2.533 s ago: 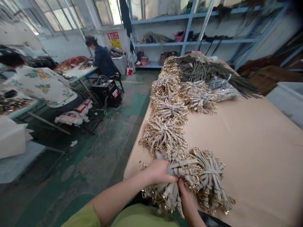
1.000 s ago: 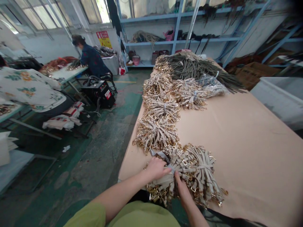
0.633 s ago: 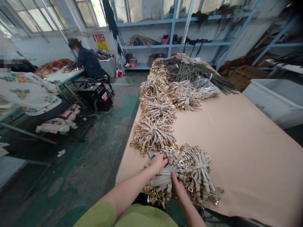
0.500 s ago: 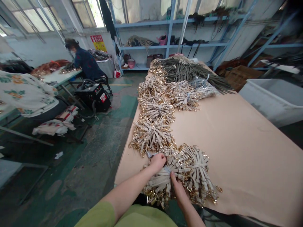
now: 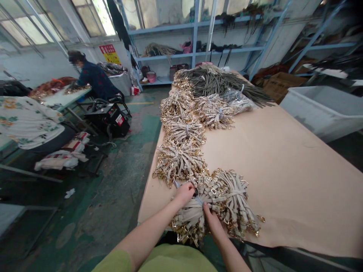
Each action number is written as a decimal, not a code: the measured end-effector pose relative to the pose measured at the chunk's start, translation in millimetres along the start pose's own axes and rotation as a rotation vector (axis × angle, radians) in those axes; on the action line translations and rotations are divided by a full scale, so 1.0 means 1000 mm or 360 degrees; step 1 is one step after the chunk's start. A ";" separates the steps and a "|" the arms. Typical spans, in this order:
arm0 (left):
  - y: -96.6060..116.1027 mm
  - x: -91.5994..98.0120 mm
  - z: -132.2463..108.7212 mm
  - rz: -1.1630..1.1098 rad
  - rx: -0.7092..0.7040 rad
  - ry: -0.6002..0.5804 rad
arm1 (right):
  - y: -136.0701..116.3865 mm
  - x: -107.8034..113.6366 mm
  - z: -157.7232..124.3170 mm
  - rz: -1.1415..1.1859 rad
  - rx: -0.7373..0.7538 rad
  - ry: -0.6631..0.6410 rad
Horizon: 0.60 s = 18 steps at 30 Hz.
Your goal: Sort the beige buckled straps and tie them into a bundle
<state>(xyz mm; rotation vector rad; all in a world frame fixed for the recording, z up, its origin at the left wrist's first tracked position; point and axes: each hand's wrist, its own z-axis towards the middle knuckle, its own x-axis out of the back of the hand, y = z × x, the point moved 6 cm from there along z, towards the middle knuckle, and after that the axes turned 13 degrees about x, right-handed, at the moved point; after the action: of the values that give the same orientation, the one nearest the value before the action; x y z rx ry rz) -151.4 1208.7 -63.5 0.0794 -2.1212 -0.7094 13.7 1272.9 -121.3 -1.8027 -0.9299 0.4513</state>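
At near left corner of table [image 5: 283,181]: bundle of beige straps [image 5: 190,219], gold buckles at both ends, overhanging the edge. Left hand [image 5: 184,192] closed on grey tie band [image 5: 176,184] at the bundle's waist; right hand [image 5: 212,223] touches the same waist, grip not discernible. Touching on right: second bundle [image 5: 238,200]. Beyond: row of like bundles [image 5: 181,158], then dark straps [image 5: 221,81]. Far left: seated person [image 5: 95,79].

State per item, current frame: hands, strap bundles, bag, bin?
left hand: shut on nearest strap bundle, at its tie
right hand: shut on the same bundle, near side
nearest strap bundle: tied mid-length, overhanging table edge
next bundle: tied, lying flat
dark strap pile: heaped at far end
plastic bag: filled, lying down
grey bin: open top
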 end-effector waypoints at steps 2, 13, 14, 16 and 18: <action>0.007 0.008 -0.009 0.0103 -0.0062 0.0037 | -0.002 0.001 0.000 0.0001 0.0014 0.0005; 0.017 0.022 -0.025 0.0272 -0.0353 -0.0054 | -0.008 0.006 -0.002 0.0016 0.0050 0.0037; 0.013 0.022 -0.024 0.0212 -0.0323 -0.0043 | -0.008 0.007 -0.002 0.0008 0.0057 0.0051; 0.002 0.025 -0.023 0.0073 -0.0245 0.0002 | -0.005 0.009 -0.003 -0.0020 0.0074 0.0074; -0.009 0.027 -0.022 -0.0071 -0.0162 0.0052 | 0.000 0.008 -0.002 -0.0016 0.0072 0.0019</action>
<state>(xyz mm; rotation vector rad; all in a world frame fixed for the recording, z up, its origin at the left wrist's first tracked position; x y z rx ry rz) -153.5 1183.2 -38.4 0.0828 -2.0541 -0.8354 20.2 1277.2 -119.4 -1.7574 -0.9134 0.4513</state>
